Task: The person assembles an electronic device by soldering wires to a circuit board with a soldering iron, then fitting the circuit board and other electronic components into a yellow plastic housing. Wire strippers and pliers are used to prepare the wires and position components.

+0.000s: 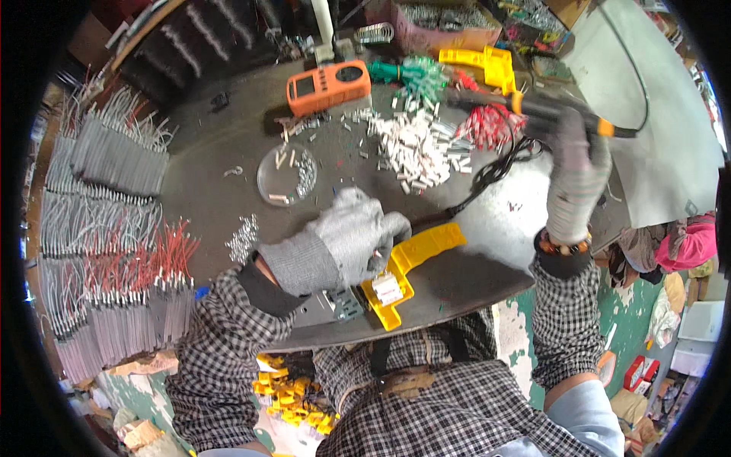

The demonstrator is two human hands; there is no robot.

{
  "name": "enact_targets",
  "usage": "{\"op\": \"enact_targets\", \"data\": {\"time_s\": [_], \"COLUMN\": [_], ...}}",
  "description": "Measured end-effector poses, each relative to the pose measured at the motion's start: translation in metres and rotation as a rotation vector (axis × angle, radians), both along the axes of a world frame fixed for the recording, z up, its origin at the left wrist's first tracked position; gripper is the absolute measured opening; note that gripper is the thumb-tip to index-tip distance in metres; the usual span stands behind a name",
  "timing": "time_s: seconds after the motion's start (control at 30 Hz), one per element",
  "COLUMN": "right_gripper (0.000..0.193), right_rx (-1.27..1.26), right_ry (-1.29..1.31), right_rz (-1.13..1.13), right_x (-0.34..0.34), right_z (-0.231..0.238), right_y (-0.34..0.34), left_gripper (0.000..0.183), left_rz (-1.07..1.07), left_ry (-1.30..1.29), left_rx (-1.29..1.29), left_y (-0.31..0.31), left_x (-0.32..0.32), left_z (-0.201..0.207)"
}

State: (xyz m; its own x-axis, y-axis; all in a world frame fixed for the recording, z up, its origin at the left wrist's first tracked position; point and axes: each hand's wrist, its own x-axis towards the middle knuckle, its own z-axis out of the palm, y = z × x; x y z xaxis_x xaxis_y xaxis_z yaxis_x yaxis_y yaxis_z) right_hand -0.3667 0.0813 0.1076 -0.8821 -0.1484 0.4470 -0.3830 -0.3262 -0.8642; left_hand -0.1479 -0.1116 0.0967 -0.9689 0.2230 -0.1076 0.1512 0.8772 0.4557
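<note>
My left hand (346, 240), in a grey knit glove, is closed over the upper left edge of a yellow plastic housing (430, 247) near the table's front edge. Its fingertips are partly hidden. A white block (387, 289) sits in the housing, and a metal plate (344, 303) lies beside it under my wrist. Off to the right, my right hand (580, 171), gloved too and smeared by motion, is wrapped round a black corded tool with orange bands (548, 114). The tool looks like an electric screwdriver and is held raised, lying crosswise.
White tubular pieces (417, 148) are heaped mid-table, with red-wired parts (491, 128) alongside. A round clear dish (287, 175) holds small parts. Behind stand an orange meter (328, 87) and another yellow housing (487, 65). Stacked wired grey strips (122, 160) line the left; black cable (495, 171) lies right.
</note>
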Motion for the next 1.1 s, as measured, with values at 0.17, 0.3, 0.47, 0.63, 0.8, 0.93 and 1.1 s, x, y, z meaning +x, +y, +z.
{"op": "enact_targets", "data": {"time_s": [0.17, 0.3, 0.47, 0.63, 0.8, 0.93, 1.1], "right_gripper": [0.011, 0.012, 0.026, 0.024, 0.023, 0.025, 0.041], "right_rx": [0.154, 0.365, 0.251, 0.339, 0.427, 0.287, 1.064], "right_ry": [0.308, 0.464, 0.190, 0.338, 0.133, 0.341, 0.623], "right_rz": [0.095, 0.007, 0.253, 0.401, 0.487, 0.325, 0.125], "right_x": [-0.020, -0.054, -0.056, -0.067, -0.066, -0.072, -0.067], "right_z": [0.025, -0.004, -0.018, -0.019, -0.023, -0.046, -0.038], "right_y": [-0.088, -0.150, -0.158, -0.163, -0.184, -0.195, -0.166], "left_gripper": [0.035, 0.032, 0.031, 0.031, 0.031, 0.033, 0.036], "left_rz": [-0.014, -0.001, 0.032, 0.017, 0.011, -0.023, -0.002], "left_ry": [-0.012, -0.037, -0.076, -0.057, -0.076, -0.016, -0.087], "left_rx": [0.056, 0.048, 0.047, 0.058, 0.022, 0.033, -0.019], "left_y": [-0.002, 0.002, -0.002, -0.001, 0.001, 0.002, 0.001], "left_x": [-0.003, -0.007, -0.005, -0.002, -0.001, -0.004, -0.008], "left_z": [0.002, 0.007, 0.010, 0.006, 0.003, 0.001, 0.013]}}
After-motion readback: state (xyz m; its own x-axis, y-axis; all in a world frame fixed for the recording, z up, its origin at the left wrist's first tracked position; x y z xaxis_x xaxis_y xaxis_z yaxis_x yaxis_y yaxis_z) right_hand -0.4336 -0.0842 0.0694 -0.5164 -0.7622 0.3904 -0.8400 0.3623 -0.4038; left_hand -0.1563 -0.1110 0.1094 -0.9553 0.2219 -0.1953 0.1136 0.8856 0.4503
